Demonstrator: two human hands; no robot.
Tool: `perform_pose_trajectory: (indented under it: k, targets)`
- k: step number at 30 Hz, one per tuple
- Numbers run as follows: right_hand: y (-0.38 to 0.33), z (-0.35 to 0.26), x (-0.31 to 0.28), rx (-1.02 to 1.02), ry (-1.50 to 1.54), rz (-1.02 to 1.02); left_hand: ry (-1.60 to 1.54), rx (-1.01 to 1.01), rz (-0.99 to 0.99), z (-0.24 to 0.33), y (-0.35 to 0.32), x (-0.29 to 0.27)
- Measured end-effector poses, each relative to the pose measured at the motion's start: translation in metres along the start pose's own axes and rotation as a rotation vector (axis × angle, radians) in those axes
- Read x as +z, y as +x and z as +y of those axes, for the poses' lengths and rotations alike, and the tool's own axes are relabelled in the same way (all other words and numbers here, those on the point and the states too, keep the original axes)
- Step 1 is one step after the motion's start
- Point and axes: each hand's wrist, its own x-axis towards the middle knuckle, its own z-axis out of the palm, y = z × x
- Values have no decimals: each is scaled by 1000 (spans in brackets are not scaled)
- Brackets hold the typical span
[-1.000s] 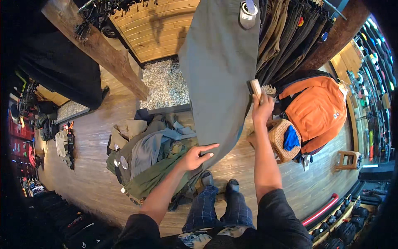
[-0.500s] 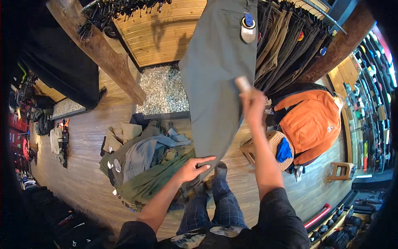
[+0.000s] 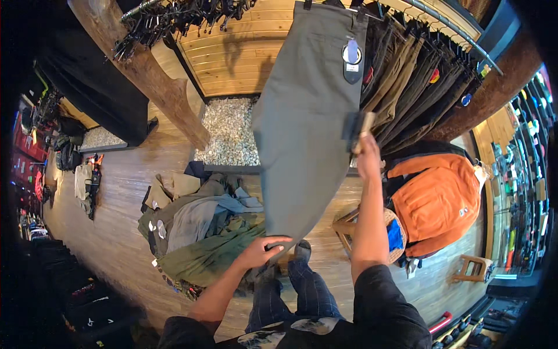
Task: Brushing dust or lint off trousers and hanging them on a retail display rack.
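Observation:
A pair of grey-green trousers hangs full length from the rail, with a round-and-oblong tag near its waistband. My left hand is closed on the lower end of the trouser leg, thumb below and fingers on top, pulling it out toward me. My right hand grips a wooden-backed brush with dark bristles, slightly blurred. Its bristle side faces the right edge of the trousers at mid-leg; whether it touches the cloth I cannot tell.
Brown and dark trousers hang closely on the rail to the right. A heap of clothes lies on the floor at left. An orange jacket is beside a woven stool with a blue cloth. White pebbles fill a bed behind.
The brush and my right hand have moved rightward, from over the cloth to its right edge, and the brush has turned more upright. My left hand keeps hold of the trouser leg.

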Motion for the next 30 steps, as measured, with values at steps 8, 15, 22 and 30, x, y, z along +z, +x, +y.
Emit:
perform_pose_trajectory:
  k: [8, 15, 22, 30]
  targets:
    - [-20, 15, 25, 368, 73, -498, 1, 54, -14, -25, 12, 4]
    - [-31, -7, 2, 431, 167, -680, -121, 203, 260, 4, 113, -55]
    - [-9, -6, -30, 453, 166, -769, -261, -39, 20, 1, 199, -58]
    - [0, -27, -53, 491, 310, -723, -989, 67, -90, 12, 281, -61]
